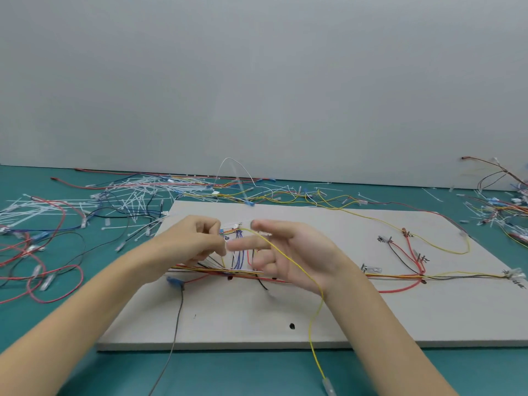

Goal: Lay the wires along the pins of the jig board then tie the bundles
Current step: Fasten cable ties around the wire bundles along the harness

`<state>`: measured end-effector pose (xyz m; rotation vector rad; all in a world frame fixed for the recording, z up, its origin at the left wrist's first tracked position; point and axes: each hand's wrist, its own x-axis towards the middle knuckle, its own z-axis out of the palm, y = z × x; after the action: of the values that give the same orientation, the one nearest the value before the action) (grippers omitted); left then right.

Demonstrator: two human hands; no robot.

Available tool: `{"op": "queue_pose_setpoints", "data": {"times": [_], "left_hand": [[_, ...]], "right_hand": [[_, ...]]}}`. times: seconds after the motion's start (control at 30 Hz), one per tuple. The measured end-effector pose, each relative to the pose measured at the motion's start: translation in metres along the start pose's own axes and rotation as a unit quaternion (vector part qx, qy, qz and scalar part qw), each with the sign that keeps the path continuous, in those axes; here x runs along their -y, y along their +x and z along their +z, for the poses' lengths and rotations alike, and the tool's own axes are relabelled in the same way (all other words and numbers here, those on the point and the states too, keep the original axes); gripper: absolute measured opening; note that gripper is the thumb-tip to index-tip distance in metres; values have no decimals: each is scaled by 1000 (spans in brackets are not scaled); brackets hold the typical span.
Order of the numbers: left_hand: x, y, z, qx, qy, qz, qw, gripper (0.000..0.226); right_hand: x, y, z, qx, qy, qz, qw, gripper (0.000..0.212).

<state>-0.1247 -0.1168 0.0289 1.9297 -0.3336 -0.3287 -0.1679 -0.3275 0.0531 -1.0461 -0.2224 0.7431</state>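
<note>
A pale grey jig board (371,315) lies on the green table. A bundle of red, yellow and black wires (400,277) runs across it between pins. Both hands hover above the board's left middle. My left hand (194,241) has its fingers curled and pinches something small near the wire ends; what it holds is blurred. My right hand (288,252) is spread with straight fingers. A yellow wire (311,332) drapes over its palm and hangs down past the board's front edge, ending in a clear terminal sleeve (328,388).
Loose wires and white cable ties (134,195) lie heaped on the table at the back left. More wires (503,207) lie at the far right. Red wire loops (43,281) lie at the left. A black wire (177,318) trails off the board's front.
</note>
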Motion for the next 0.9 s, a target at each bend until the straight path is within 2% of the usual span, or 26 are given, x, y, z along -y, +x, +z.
{"op": "queue_pose_setpoints", "data": {"times": [0.07, 0.13, 0.2, 0.23, 0.3, 0.4, 0.47, 0.57, 0.6, 0.63, 0.67, 0.73, 0.8, 0.9], "left_hand": [[1, 1, 1, 11, 2, -1, 1000, 44], [2, -1, -2, 28, 3, 8, 1000, 42], [-1, -3, -5, 58, 15, 28, 998, 29], [-3, -5, -7, 68, 19, 33, 997, 21], [-4, -5, -12, 73, 28, 27, 997, 23], [-2, -6, -15, 83, 92, 36, 992, 17], [1, -5, -12, 68, 158, 46, 984, 15], [3, -3, -2, 11, 230, 70, 971, 26], [3, -3, 1, 4, 245, 75, 967, 27], [3, -3, 3, 3, 259, 78, 963, 26], [3, -3, 5, 4, 269, 80, 960, 24], [2, -5, 4, 3, 277, 79, 958, 21], [2, -6, 2, 0, 273, 76, 959, 23], [2, -5, 3, 0, 266, 80, 961, 24]], "right_hand": [[13, -10, -8, -46, 12, -1, 999, 8], [24, -21, -17, -71, -25, -11, 997, 6], [29, -29, -27, -156, -115, -31, 981, 5], [31, -30, -32, -219, -174, -37, 959, 9], [32, -32, -44, -327, -285, -44, 900, 13], [34, -36, -62, -427, -401, -28, 810, 15], [33, -37, -75, -477, -479, 7, 737, 19], [28, -34, -84, -535, -567, 44, 625, 20], [26, -32, -83, -550, -586, 23, 595, 20], [25, -29, -79, -554, -597, -19, 580, 21], [25, -26, -74, -544, -595, -69, 588, 21], [24, -21, -62, -483, -552, -145, 665, 19], [19, -16, -50, -394, -521, -147, 743, 18], [9, -7, -40, -303, -532, -111, 783, 15]]}}
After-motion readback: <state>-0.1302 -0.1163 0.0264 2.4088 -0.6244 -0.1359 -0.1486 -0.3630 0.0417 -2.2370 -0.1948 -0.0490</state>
